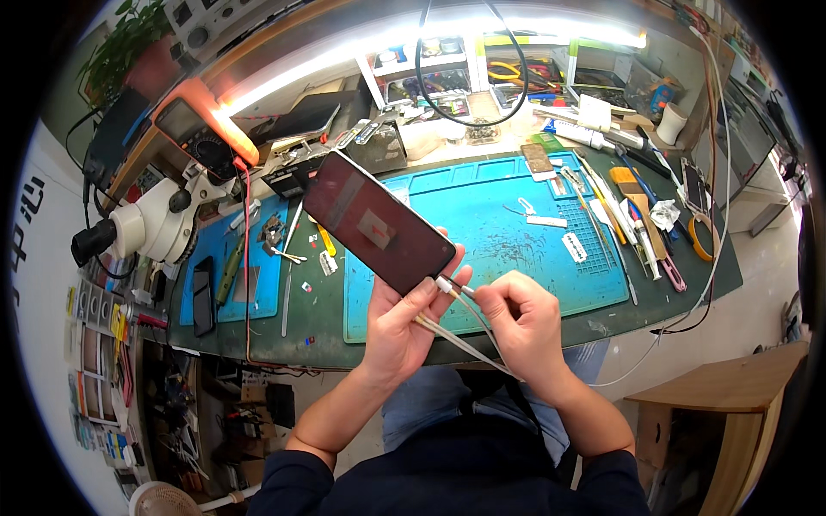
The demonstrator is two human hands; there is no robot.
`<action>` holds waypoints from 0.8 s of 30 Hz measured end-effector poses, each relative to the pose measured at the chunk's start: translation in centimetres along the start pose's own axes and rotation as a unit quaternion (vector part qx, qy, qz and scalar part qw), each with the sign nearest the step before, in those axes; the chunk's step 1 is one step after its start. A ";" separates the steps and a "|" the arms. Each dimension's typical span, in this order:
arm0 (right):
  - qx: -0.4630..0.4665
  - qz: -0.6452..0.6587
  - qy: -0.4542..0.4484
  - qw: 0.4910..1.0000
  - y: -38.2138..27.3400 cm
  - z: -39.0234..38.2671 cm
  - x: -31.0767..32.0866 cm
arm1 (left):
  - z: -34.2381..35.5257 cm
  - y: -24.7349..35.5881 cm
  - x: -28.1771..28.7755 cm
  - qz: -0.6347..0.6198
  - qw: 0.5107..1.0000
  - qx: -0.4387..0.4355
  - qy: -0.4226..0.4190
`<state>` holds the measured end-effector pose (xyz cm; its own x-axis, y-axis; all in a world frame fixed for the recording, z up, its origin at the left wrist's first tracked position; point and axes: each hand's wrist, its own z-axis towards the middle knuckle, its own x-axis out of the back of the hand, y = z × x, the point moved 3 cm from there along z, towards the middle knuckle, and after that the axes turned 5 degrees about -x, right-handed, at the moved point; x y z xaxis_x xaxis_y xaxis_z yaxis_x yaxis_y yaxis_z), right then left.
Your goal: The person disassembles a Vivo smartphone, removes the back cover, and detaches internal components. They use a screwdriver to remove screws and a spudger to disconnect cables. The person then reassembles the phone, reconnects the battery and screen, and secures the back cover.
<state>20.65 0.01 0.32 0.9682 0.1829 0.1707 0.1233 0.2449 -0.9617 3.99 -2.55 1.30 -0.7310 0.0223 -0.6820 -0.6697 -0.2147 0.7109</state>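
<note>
My left hand (404, 322) holds a dark smartphone (377, 221) by its lower end, screen up, tilted over the blue work mat (516, 232). My right hand (520, 322) pinches a white cable (469, 340) near its plug (447, 286), which sits at the phone's bottom edge. Whether the plug is fully seated in the port I cannot tell. The white cable runs down between both hands toward my lap.
A white microscope (146, 224) stands at left beside a second blue mat (232, 267) with a dark phone (203, 297). Tweezers, brushes and small tools (628, 215) lie at the mat's right. A black cable loop (469, 77) hangs at the back. A wooden stool (731, 404) stands at lower right.
</note>
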 end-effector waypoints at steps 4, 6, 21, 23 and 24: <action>0.042 -0.021 0.018 0.999 -1.3 0.2 -0.1 | -0.1 -0.1 0.1 0.004 1.000 -0.002 -0.005; 0.023 0.001 0.017 1.000 -1.6 0.1 -0.2 | -0.1 -0.1 0.2 0.016 1.000 -0.005 -0.006; -0.045 0.087 0.022 0.995 -1.1 0.0 -0.4 | -0.2 -0.5 0.2 0.018 1.000 -0.006 -0.012; 0.046 0.026 0.037 0.998 -2.0 0.1 -0.1 | -0.4 -0.5 0.6 0.022 1.000 -0.010 -0.008; 0.092 -0.005 0.045 0.995 -2.4 0.1 0.1 | -0.4 -0.5 0.6 0.019 1.000 -0.007 -0.006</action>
<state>20.44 -0.47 2.66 0.9836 0.0953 0.1528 0.0998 0.4176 -0.9031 3.96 -2.82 0.46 -0.7569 0.0251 -0.6531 -0.6402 -0.2296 0.7331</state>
